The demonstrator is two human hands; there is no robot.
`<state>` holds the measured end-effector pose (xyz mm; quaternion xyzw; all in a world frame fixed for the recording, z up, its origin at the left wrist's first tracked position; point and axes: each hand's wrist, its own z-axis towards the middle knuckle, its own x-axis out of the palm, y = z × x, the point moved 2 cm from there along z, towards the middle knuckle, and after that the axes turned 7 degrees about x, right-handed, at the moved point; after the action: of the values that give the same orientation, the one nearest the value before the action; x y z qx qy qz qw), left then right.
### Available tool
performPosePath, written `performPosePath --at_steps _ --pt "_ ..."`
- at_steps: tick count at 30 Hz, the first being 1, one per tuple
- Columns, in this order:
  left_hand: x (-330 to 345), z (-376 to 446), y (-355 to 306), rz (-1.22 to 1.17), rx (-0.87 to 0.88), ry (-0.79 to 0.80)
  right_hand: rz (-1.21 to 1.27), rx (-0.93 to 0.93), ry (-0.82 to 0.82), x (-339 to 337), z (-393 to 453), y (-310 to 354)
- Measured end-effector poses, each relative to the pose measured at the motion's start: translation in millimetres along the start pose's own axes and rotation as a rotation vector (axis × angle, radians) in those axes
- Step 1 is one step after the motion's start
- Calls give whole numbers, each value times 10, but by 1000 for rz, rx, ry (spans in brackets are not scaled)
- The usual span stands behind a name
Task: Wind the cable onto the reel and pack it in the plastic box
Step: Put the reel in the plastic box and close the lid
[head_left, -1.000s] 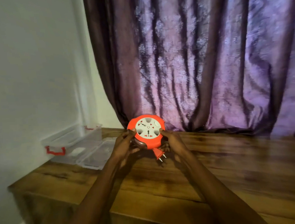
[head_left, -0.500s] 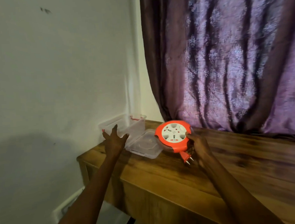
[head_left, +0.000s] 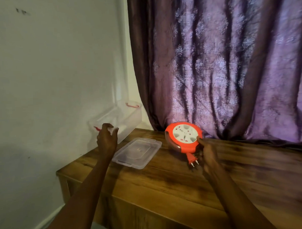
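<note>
The orange and white cable reel (head_left: 183, 136) stands tilted at the back of the wooden table (head_left: 167, 183), its cable wound in. My right hand (head_left: 209, 156) grips its lower right edge. The orange plug (head_left: 191, 159) hangs from the reel just left of that hand. The clear plastic box (head_left: 122, 119), with red clips, is at the table's far left corner against the wall, lid off. My left hand (head_left: 106, 138) has its thumb and fingers closed on the box's near rim. The box is blurred and looks slightly raised.
The box's clear lid (head_left: 137, 152) lies flat on the table between my two hands. A purple curtain (head_left: 222, 68) hangs behind the table and a white wall (head_left: 50, 75) runs along the left. The table's left edge drops off below my left forearm.
My left hand let go of the reel, reached left and took the box's near rim. My right hand alone keeps the reel. My view swung left.
</note>
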<state>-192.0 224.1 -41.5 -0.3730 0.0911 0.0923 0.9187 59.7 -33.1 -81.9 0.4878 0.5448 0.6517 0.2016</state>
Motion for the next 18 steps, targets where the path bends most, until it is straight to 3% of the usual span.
performPosePath --at_steps 7,12,18 --pt "523 -86 -624 -246 108 253 485 -147 76 -383 -130 548" --pt "1051 -504 -1099 -438 152 492 413 -285 -1 -1008 -290 983" --pt "1438 -1012 -1499 -574 158 750 127 -384 -171 -1617 -431 1418"
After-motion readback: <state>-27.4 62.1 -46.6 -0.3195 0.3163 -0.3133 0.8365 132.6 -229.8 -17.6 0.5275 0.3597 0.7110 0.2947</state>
